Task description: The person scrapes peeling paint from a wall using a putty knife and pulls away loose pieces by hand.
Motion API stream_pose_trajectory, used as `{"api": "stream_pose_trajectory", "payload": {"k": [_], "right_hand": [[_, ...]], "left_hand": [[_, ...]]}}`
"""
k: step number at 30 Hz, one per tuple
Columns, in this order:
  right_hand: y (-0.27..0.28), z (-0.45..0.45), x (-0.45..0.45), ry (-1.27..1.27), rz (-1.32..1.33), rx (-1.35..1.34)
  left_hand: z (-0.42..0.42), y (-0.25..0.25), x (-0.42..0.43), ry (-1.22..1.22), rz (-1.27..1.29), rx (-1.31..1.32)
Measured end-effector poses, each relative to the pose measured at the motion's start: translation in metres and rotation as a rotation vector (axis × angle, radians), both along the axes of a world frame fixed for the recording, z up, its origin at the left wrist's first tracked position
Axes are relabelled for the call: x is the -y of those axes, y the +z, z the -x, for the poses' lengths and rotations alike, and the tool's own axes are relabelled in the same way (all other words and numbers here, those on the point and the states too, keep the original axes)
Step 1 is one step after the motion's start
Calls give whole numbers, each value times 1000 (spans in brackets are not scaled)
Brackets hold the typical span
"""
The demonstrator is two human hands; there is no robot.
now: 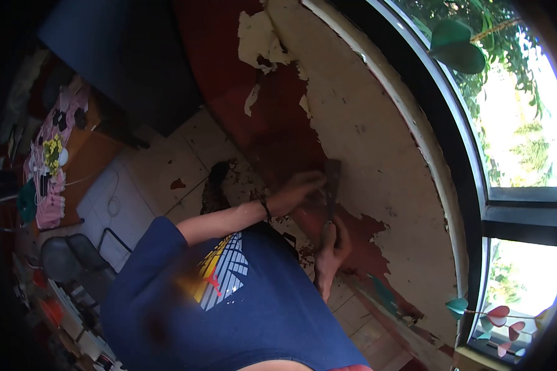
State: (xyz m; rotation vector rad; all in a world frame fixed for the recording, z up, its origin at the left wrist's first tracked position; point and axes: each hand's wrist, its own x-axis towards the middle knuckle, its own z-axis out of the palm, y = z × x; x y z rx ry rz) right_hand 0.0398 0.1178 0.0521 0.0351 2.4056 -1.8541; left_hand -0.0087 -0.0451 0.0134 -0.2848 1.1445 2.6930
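My right hand (332, 248) is wrapped around the handle of a paint scraper (332, 185). Its flat, dark blade points away from me and lies against the wall, near the border between red paint (278, 136) and the pale bare surface (371, 136). Beside the blade, my left hand (297, 193) reaches over the red paint with its fingers stretched out; a dark band circles that wrist. Whether the left fingertips touch the blade or the wall, I cannot tell. The paint's edge is ragged, with peeled patches.
Paint flakes (241, 185) litter the tiled floor (161, 167) below the wall. A window (520, 148) with heart-shaped garlands (498, 315) runs along the right. On the left stand a wooden table (96, 151) with a pink cloth and a dark chair (74, 260).
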Motion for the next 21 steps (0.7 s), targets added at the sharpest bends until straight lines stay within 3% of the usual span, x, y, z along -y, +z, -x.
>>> {"api": "stream_pose_trajectory", "payload": {"k": [3,6,8,9,11,12,14,17,21], "right_hand": [[19,1,5,-69,173,151],[8,16,23,-79,127,24],[-20,29,34,52,15,-244],[-20,29,39,15,28,-256],[-14,29,51,99,132,54],[-13,30,51,52,156,33],[-15,28,45,199,109,-38],[-27,27,32,265,47,-119],[-15,25,22,225,55,-209]], "left_hand": [[2,4,-2,-69,16,-1],[4,10,6,-59,-30,-36],[5,25,12,179,-183,236],[8,17,16,146,-162,226],[14,-8,28,283,-113,23],[15,-9,33,233,-91,6],[8,-10,38,250,-47,180],[-2,-27,33,227,-104,40],[-26,-12,16,146,85,-69]]}}
